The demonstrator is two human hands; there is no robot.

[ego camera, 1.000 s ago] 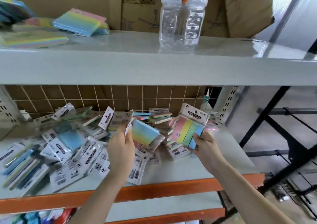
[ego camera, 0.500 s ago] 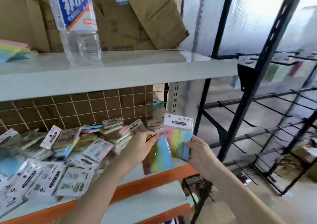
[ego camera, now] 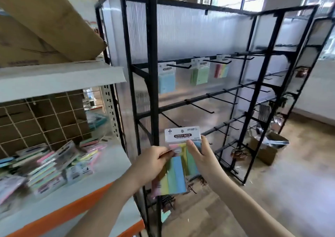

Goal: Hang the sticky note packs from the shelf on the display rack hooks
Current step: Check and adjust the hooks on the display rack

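Head view: I hold two sticky note packs, my left hand [ego camera: 154, 161] pinching the front pack [ego camera: 175, 177] and my right hand [ego camera: 203, 157] gripping the white-headed back pack [ego camera: 182, 134], short of the display rack [ego camera: 154, 84]; overlapped, one may slip or miss its hook [ego camera: 199, 107].

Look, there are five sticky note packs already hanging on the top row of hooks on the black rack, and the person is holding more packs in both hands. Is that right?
Not quite. The head view shows three packs on the top row, not five: a blue pack, a green pack and a multicoloured pack. The rest is right: the left hand and right hand both hold packs in front of the black rack.
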